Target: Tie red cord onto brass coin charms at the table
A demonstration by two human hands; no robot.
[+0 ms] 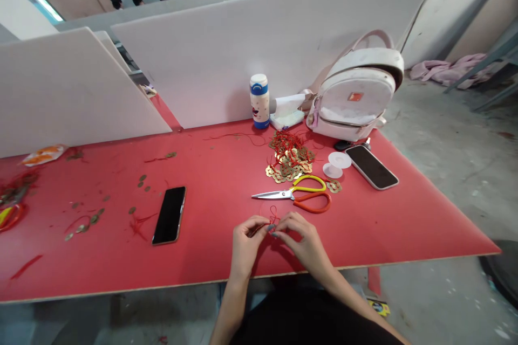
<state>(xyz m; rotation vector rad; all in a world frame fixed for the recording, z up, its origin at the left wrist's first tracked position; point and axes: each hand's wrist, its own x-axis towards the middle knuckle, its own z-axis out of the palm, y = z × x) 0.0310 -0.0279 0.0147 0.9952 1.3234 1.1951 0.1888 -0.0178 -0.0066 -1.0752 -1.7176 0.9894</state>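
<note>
Left hand [251, 233] and right hand [300, 234] are both pinching a thin, loopy red cord [273, 215] by the red table's [210, 253] near edge, fingertips super close together. Just beyond: shiny metal scissors [279, 194] with chunky yellow and orange-red loops, then a messy heap of scalloped gold-coloured discs [285, 172] tangled with red string [288, 140]. Farther back, a capped bottle [259, 105] and rounded pale backpack [354, 110], can't tell what's inside either.

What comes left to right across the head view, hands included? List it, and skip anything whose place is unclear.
Orange-and-white packet → first phone → left hand → right hand → second phone → pink cloth on the floor.
</note>
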